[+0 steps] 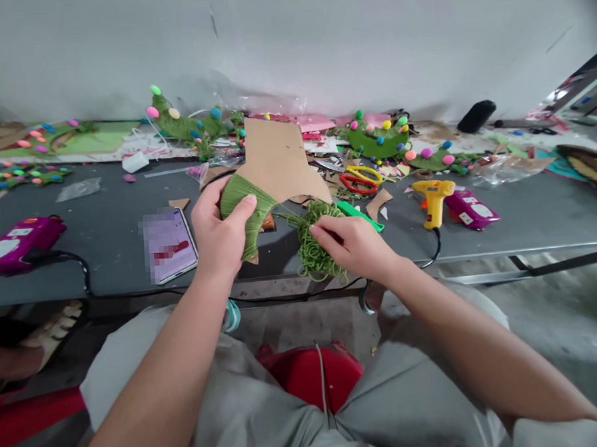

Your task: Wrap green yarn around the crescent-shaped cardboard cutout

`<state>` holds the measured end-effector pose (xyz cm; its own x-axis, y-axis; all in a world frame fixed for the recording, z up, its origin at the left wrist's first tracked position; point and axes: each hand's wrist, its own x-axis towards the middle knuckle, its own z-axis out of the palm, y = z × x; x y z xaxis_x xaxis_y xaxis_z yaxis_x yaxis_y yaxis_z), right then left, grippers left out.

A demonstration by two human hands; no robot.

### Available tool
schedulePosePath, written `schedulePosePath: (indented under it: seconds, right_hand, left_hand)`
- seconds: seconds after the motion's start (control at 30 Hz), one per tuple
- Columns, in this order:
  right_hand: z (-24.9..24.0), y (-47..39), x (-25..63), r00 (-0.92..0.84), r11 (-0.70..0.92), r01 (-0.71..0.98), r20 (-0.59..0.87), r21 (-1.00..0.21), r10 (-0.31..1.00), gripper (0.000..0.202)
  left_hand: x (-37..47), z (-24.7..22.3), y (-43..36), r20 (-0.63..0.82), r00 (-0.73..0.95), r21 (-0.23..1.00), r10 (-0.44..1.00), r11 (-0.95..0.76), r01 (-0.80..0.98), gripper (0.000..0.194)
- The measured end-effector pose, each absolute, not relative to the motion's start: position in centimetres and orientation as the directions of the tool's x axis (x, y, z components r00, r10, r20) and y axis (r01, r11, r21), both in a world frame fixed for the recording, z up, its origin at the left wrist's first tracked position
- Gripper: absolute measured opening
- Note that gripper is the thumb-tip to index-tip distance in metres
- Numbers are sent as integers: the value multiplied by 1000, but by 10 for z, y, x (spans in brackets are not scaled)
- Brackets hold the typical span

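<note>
My left hand (221, 227) grips a brown cardboard cutout (278, 161) by its left arm, thumb on the front. Green yarn (250, 206) is wound tightly around that arm, while the upper part and the right arm are bare board. My right hand (354, 244) is closed, thumb against fingers, on a loose bundle of green yarn (320, 249) just below the cutout's right arm. A strand runs between the wrapped arm and the bundle. The exact hold of the right fingertips is partly hidden by the hand.
Red and yellow scissors (361, 179) lie among cardboard scraps behind the bundle. A yellow glue gun (433, 200) stands right, its cord trailing. A phone (169, 247) lies left, near a purple box (22, 244). Green pompom-covered crescents (379, 139) line the wall.
</note>
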<state>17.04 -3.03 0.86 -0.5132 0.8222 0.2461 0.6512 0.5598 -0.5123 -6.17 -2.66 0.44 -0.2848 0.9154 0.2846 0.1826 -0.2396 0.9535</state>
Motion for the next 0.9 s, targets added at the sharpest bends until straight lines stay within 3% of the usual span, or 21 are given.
schedulePosePath:
  seconds: [0.67, 0.9]
  right_hand:
    - [-10, -18, 180, -386, 480, 665, 287, -571, 877, 34]
    - [-13, -18, 180, -377, 492, 659, 316, -569, 871, 35]
  left_hand:
    - [-54, 12, -22, 238, -423, 940, 874, -317, -127, 35]
    - [-57, 8, -20, 240, -446, 932, 862, -334, -143, 33]
